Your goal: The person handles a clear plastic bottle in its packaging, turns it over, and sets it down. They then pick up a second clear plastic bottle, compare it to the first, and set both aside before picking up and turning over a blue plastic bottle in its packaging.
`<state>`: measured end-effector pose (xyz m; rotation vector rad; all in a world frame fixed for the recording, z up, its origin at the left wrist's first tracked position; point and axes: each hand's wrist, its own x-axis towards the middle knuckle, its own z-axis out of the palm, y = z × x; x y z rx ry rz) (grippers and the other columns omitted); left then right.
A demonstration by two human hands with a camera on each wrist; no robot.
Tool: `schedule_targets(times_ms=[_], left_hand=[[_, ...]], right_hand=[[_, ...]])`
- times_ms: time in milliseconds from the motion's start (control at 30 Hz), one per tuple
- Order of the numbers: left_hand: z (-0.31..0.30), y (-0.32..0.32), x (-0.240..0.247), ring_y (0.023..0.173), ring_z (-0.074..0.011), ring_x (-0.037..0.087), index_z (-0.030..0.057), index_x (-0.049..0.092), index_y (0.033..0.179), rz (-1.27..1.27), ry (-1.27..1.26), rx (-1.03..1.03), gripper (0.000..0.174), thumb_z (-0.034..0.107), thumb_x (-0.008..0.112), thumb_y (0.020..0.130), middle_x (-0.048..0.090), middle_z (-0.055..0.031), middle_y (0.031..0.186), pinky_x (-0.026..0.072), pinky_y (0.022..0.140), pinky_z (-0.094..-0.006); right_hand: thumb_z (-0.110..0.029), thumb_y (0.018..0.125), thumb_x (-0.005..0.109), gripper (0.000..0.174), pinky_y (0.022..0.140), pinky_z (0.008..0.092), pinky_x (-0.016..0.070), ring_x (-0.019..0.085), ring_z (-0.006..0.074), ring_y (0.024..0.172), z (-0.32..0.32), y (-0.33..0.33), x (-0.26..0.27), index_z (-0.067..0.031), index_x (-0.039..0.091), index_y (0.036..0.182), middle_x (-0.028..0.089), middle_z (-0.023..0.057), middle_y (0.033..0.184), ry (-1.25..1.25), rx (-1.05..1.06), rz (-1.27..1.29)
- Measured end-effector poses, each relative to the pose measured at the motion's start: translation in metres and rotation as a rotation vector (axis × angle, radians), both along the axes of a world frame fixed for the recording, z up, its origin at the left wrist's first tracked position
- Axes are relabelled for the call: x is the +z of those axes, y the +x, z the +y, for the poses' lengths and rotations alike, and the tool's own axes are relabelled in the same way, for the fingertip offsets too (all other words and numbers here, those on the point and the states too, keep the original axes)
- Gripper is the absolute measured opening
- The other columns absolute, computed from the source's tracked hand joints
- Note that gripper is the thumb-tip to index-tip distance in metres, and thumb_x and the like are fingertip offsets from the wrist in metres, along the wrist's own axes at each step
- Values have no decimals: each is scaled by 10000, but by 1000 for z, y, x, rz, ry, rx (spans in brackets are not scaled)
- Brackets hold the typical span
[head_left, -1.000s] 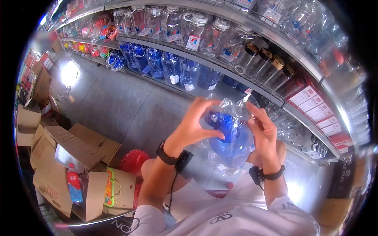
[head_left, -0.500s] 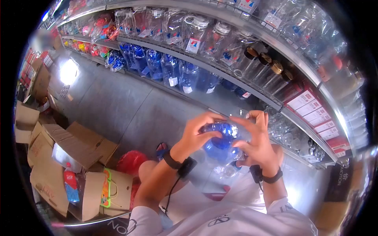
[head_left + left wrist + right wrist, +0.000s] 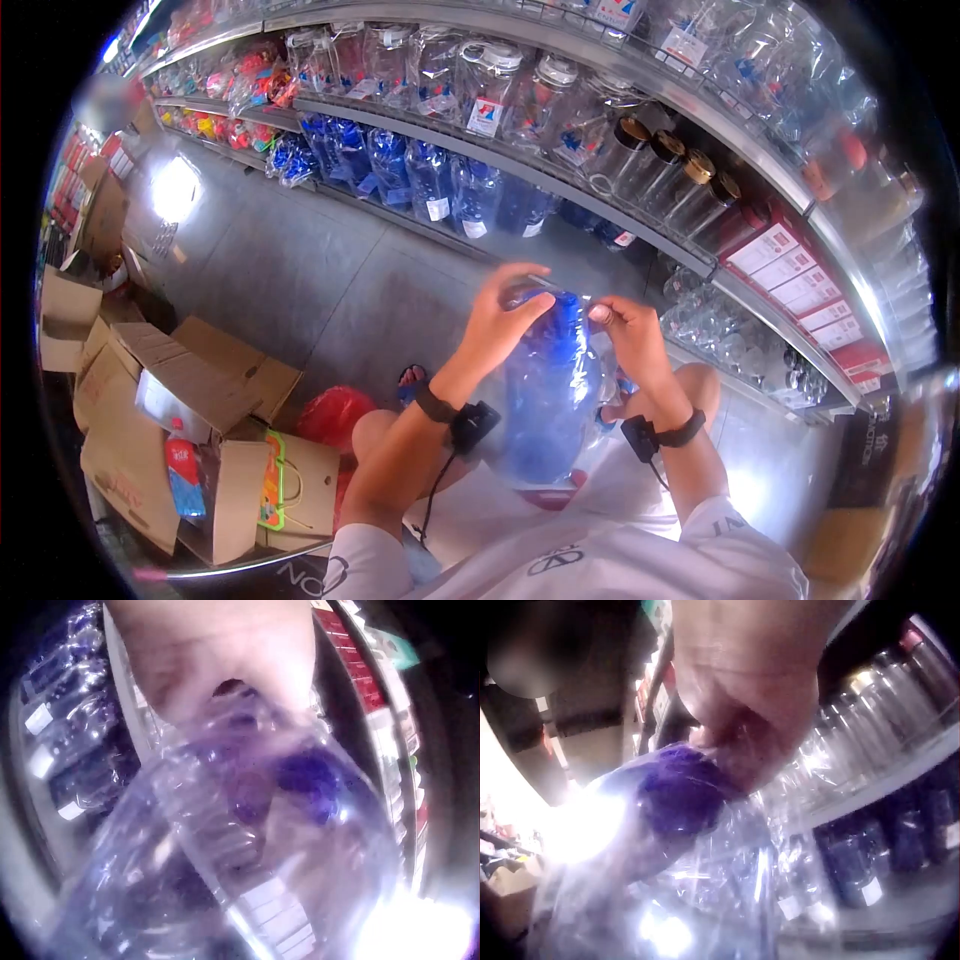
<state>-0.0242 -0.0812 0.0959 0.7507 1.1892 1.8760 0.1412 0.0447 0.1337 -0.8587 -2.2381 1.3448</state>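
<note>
A blue plastic bottle (image 3: 545,410) in clear wrap stands upright between the person's knees, its cap end up. The left hand (image 3: 500,315) curls round the top of the wrap at the cap, thumb across it. On the other side the right hand (image 3: 632,335) pinches the wrap near the neck between thumb and fingers. In the left wrist view the bottle (image 3: 247,825) fills the middle below the palm. The blue cap (image 3: 679,791) shows through the wrap in the right wrist view, beside the right hand (image 3: 754,697).
Shelves ahead hold wrapped blue bottles (image 3: 430,175), clear jugs (image 3: 490,90) and gold-lidded jars (image 3: 690,175). Opened cardboard boxes (image 3: 130,460) stand at the left, with a red-labelled bottle (image 3: 184,470) in one. A red bag (image 3: 335,415) lies near the left knee.
The bottle has swung from pointing toward the head camera to showing its full side. The right hand has drawn back from over the cap and now pinches the wrap at the side.
</note>
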Motion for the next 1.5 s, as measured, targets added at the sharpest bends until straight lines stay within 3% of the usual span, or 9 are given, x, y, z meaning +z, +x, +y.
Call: schedule_targets(times_ms=[267, 467, 600, 800, 1000, 1033, 1200, 1400, 1500], left_hand=[[7, 8, -8, 1025, -150, 642, 1, 621, 1240, 221, -65, -86, 332, 162, 649, 951, 689, -106, 1139, 500, 868, -282], [9, 16, -17, 766, -196, 714, 25, 657, 1108, 595, -146, 276, 221, 182, 648, 952, 713, -152, 848, 528, 694, -320], [7, 12, -6, 784, -171, 712, -4, 650, 1092, 584, -157, 420, 210, 133, 666, 934, 717, -167, 859, 526, 703, -285], [15, 12, -10, 873, -175, 688, -25, 630, 1114, 631, 7, 439, 228, 61, 674, 907, 713, -158, 1043, 529, 780, -282], [64, 18, -51, 1205, -265, 606, -21, 581, 1174, 765, 100, 156, 287, 48, 661, 906, 653, -161, 1262, 419, 1064, -396], [72, 22, -49, 1336, -318, 499, 25, 595, 1202, 786, 92, 93, 340, 61, 692, 878, 611, -127, 1341, 286, 1159, -462], [120, 37, -66, 1417, -358, 361, 125, 597, 1273, 922, -22, 41, 396, 113, 691, 889, 467, -137, 1477, 279, 1153, -490], [172, 58, -101, 1424, -436, 297, 121, 532, 1379, 933, -171, 34, 508, 160, 697, 901, 296, -251, 1542, 317, 1124, -494], [189, 68, -118, 1432, -457, 260, 139, 482, 1424, 881, -204, -27, 543, 179, 673, 917, 247, -276, 1550, 314, 1129, -498]], right_hand=[[-161, 982, 621, 239, 721, 238, 499, 582, 69, 767, 26, 4, -24, 65, 694, 1009, 668, 10, 819, -165, -144, 149], [-268, 974, 639, 390, 880, 287, 474, 575, 122, 990, 15, 11, -3, 28, 617, 1228, 670, 74, 1069, -122, 9, 14], [-468, 804, 787, 978, 1047, 389, 422, 512, 357, 1292, 7, 19, 1, 12, 286, 1492, 493, 269, 1393, 204, 165, -162], [-383, 628, 930, 1321, 1063, 395, 420, 489, 421, 1299, 2, 5, -12, 47, 54, 1519, 426, 321, 1408, 200, 147, -22], [-95, 638, 928, 1149, 1001, 381, 484, 557, 292, 1220, 66, -9, -90, -18, 159, 1488, 503, 192, 1332, 3, 176, 290], [-71, 651, 914, 1098, 993, 372, 489, 560, 269, 1210, 77, -8, -102, -29, 189, 1474, 506, 171, 1325, -64, 183, 344], [-9, 683, 878, 910, 974, 347, 497, 567, 216, 1173, 127, 3, -124, -58, 334, 1410, 516, 110, 1286, 5, 165, 392], [-4, 652, 880, 750, 955, 373, 483, 557, 258, 1155, 189, 24, -161, -36, 491, 1292, 534, 117, 1239, 106, -7, 280], [-46, 630, 870, 764, 989, 432, 449, 530, 384, 1153, 213, 40, -169, -22, 488, 1291, 527, 172, 1234, 293, -71, 62]])
